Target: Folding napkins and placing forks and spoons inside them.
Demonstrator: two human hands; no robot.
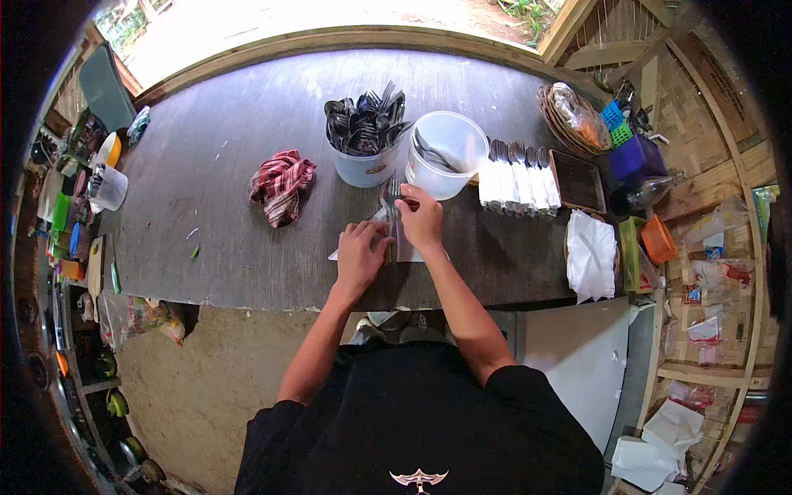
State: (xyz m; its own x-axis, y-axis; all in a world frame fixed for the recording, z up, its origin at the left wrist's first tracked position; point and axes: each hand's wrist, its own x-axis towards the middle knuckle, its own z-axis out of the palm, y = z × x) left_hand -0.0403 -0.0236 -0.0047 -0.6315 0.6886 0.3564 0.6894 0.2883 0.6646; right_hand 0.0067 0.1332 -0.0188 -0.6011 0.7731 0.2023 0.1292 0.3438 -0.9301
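Note:
My right hand (422, 218) holds a metal fork (391, 193) near its head, tines pointing away from me. A second piece of cutlery may lie with it, but my fingers hide it. Below, a white paper napkin (408, 252) lies on the dark table, partly covered by both hands. The curled fingers of my left hand (362, 252) are at the lower handle; whether they grip it is hidden. Just beyond stand a plastic tub (366, 168) packed with dark spoons and forks and a translucent tub (447, 182) with a few pieces of cutlery inside.
Napkin-wrapped cutlery sets (518, 182) lie in a row at right, near a wooden tray (578, 181) and stacked napkins (591, 253). A red checked cloth (281, 185) is crumpled at left. A white tub (111, 187) and a cutting board (96, 266) stand far left.

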